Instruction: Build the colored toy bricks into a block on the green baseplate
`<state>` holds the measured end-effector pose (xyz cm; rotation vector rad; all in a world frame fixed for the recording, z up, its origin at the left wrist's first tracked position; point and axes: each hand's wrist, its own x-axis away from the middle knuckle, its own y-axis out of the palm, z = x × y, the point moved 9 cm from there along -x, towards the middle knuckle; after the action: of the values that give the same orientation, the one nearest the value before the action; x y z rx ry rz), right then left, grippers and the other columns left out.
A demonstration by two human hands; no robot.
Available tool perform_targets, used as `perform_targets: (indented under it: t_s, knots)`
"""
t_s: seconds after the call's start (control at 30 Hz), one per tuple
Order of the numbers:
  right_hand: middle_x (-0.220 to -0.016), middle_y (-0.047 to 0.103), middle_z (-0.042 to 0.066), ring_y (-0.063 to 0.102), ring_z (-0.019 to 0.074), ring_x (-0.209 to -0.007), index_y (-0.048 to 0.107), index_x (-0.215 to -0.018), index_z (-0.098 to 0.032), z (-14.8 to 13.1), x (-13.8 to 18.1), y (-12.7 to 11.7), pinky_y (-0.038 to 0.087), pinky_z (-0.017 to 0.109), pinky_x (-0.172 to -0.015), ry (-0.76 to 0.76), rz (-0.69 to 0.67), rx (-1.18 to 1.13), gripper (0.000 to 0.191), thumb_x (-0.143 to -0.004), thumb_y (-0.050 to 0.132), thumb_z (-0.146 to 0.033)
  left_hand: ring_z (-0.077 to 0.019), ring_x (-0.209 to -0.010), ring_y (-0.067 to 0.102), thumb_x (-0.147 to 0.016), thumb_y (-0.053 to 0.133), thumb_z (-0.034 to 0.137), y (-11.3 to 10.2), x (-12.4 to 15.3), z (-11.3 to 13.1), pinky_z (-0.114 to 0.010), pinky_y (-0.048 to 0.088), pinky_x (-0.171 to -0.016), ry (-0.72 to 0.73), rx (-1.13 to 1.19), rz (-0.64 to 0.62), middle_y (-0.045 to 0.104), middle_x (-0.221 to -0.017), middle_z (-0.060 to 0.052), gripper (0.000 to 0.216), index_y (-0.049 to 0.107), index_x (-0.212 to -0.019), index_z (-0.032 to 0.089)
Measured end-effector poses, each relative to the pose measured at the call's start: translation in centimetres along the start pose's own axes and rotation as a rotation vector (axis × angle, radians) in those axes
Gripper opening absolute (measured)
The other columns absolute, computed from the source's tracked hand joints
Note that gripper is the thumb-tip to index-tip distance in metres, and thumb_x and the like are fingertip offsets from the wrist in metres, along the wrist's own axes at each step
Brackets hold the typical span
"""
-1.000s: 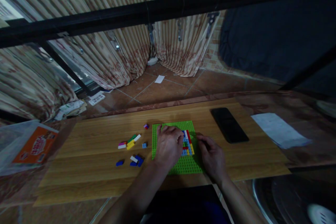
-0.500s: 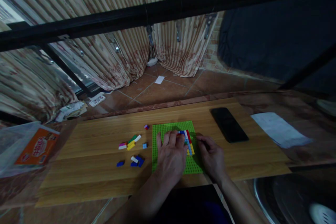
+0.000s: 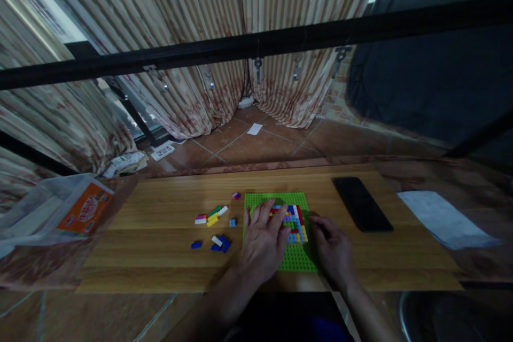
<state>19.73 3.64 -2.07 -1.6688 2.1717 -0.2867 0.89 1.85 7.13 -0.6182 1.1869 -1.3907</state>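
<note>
the left hand (image 3: 261, 241) has fanned out, baring more bricks (image 3: 292, 219) on the green board (image 3: 297, 259); the right hand (image 3: 333, 248) curls, grip unclear.

Striped curtains (image 3: 180, 16) hang above a brown tiled floor (image 3: 228, 141).

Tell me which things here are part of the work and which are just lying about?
Seemingly part of the work:
- green studded baseplate
- coloured bricks fixed on it, under the left hand
- loose bricks on the table

Seemingly just lying about:
- black phone
- white paper at the right
- clear plastic container at the left
</note>
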Motion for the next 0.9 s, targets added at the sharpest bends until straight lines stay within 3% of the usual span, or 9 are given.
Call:
perform_targets:
  t_s: [0.1,0.2,0.33,0.47,0.67,0.9]
  knots:
    - [-0.107,0.072,0.010,0.068,0.0261,-0.100,0.071,-0.094,-0.020,0.2,0.0,-0.1,0.052,0.043,-0.090,-0.009,0.017,-0.002,0.030,-0.084,0.052,-0.042,-0.0265,-0.123,0.051,-0.092,0.049,0.027,-2.1,1.4,-3.1,-0.053,0.037,-0.109,-0.032,0.028,0.135,0.055,-0.135,-0.010,0.042,0.049,-0.134,0.024]
    - [-0.105,0.073,0.009,0.068,0.0254,-0.098,0.071,-0.094,-0.021,0.3,0.0,-0.1,0.053,0.041,-0.087,-0.026,0.020,0.010,0.030,-0.085,0.051,-0.042,-0.0253,-0.120,0.054,-0.091,0.049,0.024,-3.8,3.7,-8.0,-0.048,0.043,-0.104,-0.115,0.034,0.248,0.060,-0.129,-0.009,0.037,0.053,-0.128,0.024]
    - [-0.107,0.073,0.010,0.069,0.0268,-0.098,0.071,-0.093,-0.021,0.2,0.1,-0.3,0.054,0.040,-0.087,-0.012,0.019,0.057,0.033,-0.083,0.051,-0.044,-0.0241,-0.109,0.060,-0.090,0.051,0.024,-5.4,7.1,-14.1,-0.045,0.050,-0.094,-0.228,0.030,0.341,0.064,-0.118,-0.009,0.032,0.056,-0.121,0.023]
    - [-0.105,0.073,0.011,0.069,0.0296,-0.095,0.071,-0.092,-0.020,0.3,0.1,-0.5,0.054,0.041,-0.083,0.006,0.013,0.132,0.039,-0.080,0.050,-0.050,-0.0238,-0.105,0.062,-0.089,0.048,0.022,-6.1,9.7,-17.3,-0.044,0.052,-0.092,-0.329,0.022,0.358,0.066,-0.114,-0.009,0.028,0.059,-0.115,0.020]
    - [-0.107,0.073,0.011,0.069,0.0330,-0.095,0.072,-0.094,-0.021,0.7,0.1,-0.6,0.054,0.044,-0.081,0.039,-0.001,0.207,0.044,-0.078,0.049,-0.054,-0.0224,-0.101,0.062,-0.087,0.049,0.015,-5.3,10.9,-18.0,-0.043,0.052,-0.092,-0.412,0.030,0.259,0.067,-0.107,-0.008,0.021,0.064,-0.101,0.020]
    - [-0.105,0.073,0.011,0.069,0.0324,-0.093,0.072,-0.093,-0.020,0.5,0.1,-0.6,0.054,0.043,-0.079,0.032,-0.003,0.240,0.044,-0.079,0.049,-0.055,-0.0229,-0.099,0.061,-0.085,0.052,0.011,-4.3,9.8,-15.2,-0.044,0.051,-0.089,-0.345,0.019,0.211,0.067,-0.109,-0.007,0.023,0.064,-0.101,0.022]
